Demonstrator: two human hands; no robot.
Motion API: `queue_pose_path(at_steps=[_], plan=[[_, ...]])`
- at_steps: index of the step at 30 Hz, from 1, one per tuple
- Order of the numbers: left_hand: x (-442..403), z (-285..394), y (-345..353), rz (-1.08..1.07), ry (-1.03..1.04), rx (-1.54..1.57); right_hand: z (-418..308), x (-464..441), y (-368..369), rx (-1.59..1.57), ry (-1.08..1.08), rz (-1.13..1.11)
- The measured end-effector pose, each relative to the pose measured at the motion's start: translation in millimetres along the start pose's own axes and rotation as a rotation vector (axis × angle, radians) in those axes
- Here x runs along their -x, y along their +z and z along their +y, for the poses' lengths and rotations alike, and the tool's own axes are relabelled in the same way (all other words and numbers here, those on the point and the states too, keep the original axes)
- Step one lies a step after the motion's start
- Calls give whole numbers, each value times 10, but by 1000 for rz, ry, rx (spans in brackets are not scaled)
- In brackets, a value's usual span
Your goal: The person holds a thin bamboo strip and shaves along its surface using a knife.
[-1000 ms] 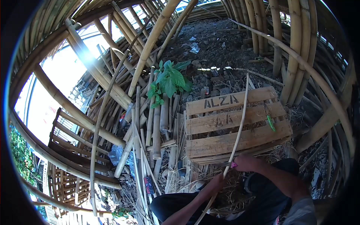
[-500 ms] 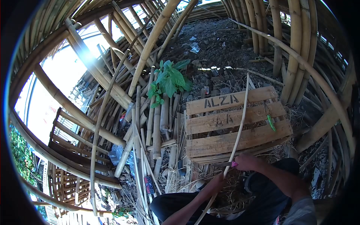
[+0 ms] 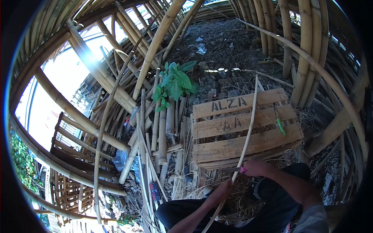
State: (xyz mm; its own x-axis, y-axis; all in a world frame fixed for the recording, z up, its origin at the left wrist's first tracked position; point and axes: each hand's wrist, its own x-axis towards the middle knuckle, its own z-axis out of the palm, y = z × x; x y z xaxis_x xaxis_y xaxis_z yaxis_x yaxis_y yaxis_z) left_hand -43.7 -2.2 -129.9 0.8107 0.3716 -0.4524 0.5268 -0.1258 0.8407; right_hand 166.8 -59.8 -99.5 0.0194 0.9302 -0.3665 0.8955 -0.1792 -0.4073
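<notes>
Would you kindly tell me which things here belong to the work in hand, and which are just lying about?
Apparently in use:
- long pale strip, in the left hand
- pink-handled blade, in the right hand

Seemingly just lying about:
- green item on the slatted crate
- crumpled plastic

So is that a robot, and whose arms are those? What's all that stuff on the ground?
There's no robot here! The arms belong to a person wearing a camera on their head. It looks forward and down, and the picture looks round and bendy.

The left hand holds a long, thin strip. The right hand holds a tool with a pink handle, perhaps a knife, close to that strip.

In front is a wooden crate marked "ALZA", with something small and green on it. Beside it, bamboo pieces lie on the ground near a leafy plant.
</notes>
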Motion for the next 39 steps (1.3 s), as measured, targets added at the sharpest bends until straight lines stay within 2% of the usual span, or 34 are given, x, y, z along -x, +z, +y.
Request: queue_pose_path(at_steps=[2, 23, 25, 39], plan=[[-16, -49, 11, 8, -2, -5, -38, 14, -56, -3, 31, -79], [-42, -87, 16, -6, 2, -51, -99, 81, -135, -55, 66, -84], [3, 41, -6, -13, -52, -45, -95, 78, -131, -53, 62, -86], [57, 136, -32, -6, -17, -63, -73, 62, -103, -34, 70, -94]])
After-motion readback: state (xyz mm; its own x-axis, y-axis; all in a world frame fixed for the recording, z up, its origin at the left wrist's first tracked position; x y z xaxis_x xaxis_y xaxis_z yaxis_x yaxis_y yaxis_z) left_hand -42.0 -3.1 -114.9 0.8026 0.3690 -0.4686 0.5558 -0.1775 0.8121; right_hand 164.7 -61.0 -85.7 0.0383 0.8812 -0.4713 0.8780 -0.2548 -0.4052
